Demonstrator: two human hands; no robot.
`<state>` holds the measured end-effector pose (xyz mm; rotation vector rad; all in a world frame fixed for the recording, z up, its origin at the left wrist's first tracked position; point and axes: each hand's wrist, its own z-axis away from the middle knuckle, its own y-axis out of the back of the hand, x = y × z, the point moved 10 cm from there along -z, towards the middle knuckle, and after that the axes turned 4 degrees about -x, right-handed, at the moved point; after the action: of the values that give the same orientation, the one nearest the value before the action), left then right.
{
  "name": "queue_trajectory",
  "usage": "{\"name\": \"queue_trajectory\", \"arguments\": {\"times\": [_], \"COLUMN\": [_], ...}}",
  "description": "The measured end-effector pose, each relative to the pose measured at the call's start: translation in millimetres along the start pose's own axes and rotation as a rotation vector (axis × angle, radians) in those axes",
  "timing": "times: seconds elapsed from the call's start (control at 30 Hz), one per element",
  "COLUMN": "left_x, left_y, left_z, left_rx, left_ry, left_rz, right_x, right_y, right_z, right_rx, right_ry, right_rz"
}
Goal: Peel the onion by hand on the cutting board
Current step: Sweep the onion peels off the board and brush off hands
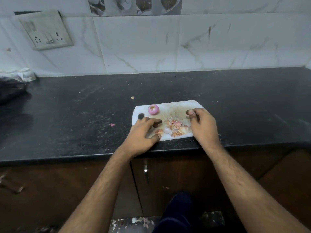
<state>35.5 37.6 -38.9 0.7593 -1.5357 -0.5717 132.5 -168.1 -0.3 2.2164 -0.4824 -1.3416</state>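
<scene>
Resting on the near left corner of the white cutting board (178,106), the person's left hand (143,133) lies palm down with its fingers spread and nearly straight; it holds nothing. The fingertips (157,121) point toward the pile of onion skins (176,127), and the thumb lies along the board's near edge.

The right hand (202,125) hovers over or rests on the right end of the board, back upward. Its fingers are loosely curled inward; from this angle nothing can be seen between them, though the underside of the hand is hidden, so a small scrap there cannot be ruled out.

Between the two hands lie the skins: loose orange-pink and pale pieces heaped on the near half of the board, touching one another.

The peeled onion (153,109) sits alone on the far left part of the board, well apart from both hands. Its surface is smooth and purple-pink, with the brownish cut end turned upward. Just in front of it is the board's dark handle slot (141,116), close beside the left hand's fingers.

The board lies on a black speckled countertop (84,115), near its front edge. Small crumbs and one pink scrap (112,124) lie on the counter to the left. Behind runs a white marbled tile wall carrying a switch-and-socket plate (46,30). Dark brown cabinet doors (168,182) stand below the counter.
</scene>
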Motion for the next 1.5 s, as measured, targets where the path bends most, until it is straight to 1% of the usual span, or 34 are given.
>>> {"name": "queue_trajectory", "arguments": {"times": [0.07,0.23,0.33,0.4,0.47,0.5,0.53,0.57,0.6,0.63,0.67,0.7,0.73,0.8,0.83,0.93,1.1,1.17,1.23,1.3,1.4,1.5], "left_x": [1,2,2,5,3,0,-3,-5,-7,-8,-8,-7,-6,-5,-7,-12,-12,-12,-12,-12,-11,-15], "left_y": [0,0,4,6,8,10,11,11,11,11,10,10,10,12,12,12,15,18,19,19,19,19], "left_z": [-2,-13,-17,-20,-24,-27,-29,-31,-32,-33,-34,-35,-35,-35,-35,-36,-36,-35,-34,-33,-32,-31], "left_rx": [0.025,0.066,0.122,0.12,0.089,0.08,0.072,0.066,0.063,0.064,0.066,0.066,0.07,0.083,0.086,0.092,0.111,0.125,0.131,0.127,0.109,0.077], "left_ry": [0.012,0.024,0.038,0.004,-0.031,-0.045,-0.047,-0.045,-0.04,-0.043,-0.054,-0.068,-0.079,-0.086,-0.075,-0.042,-0.04,-0.038,-0.033,-0.019,-0.01,-0.001], "left_rz": [0.029,0.034,0.005,-0.018,-0.014,-0.006,0.005,0.018,0.026,0.027,0.02,0.014,0.015,0.037,0.061,0.13,0.195,0.217,0.234,0.253,0.27,0.306], "right_x": [5,-9,-32,-49,-55,-56,-55,-52,-45,-39,-34,-30,-26,-20,-20,-29,-48,-52,-54,-55,-57,-51], "right_y": [3,-35,-68,-89,-103,-105,-100,-89,-73,-56,-39,-27,-25,-39,-48,-72,-95,-100,-106,-107,-109,-105], "right_z": [-4,-3,11,20,24,23,19,14,9,2,-4,-10,-16,-24,-24,-17,-2,4,11,15,21,24], "right_rx": [-0.023,-0.274,-0.368,-0.415,-0.46,-0.466,-0.435,-0.36,-0.25,-0.137,-0.049,-0.01,-0.029,-0.171,-0.231,-0.353,-0.554,-0.632,-0.693,-0.724,-0.786,-0.834], "right_ry": [-0.037,-0.058,0.006,0.077,0.098,0.085,0.055,0.011,-0.043,-0.086,-0.105,-0.117,-0.132,-0.153,-0.132,-0.006,0.165,0.263,0.359,0.401,0.447,0.447], "right_rz": [0.069,0.205,0.306,0.364,0.349,0.283,0.152,-0.031,-0.19,-0.256,-0.214,-0.119,-0.035,0.035,0.066,0.146,0.119,0.107,0.12,0.097,0.105,0.098]}}
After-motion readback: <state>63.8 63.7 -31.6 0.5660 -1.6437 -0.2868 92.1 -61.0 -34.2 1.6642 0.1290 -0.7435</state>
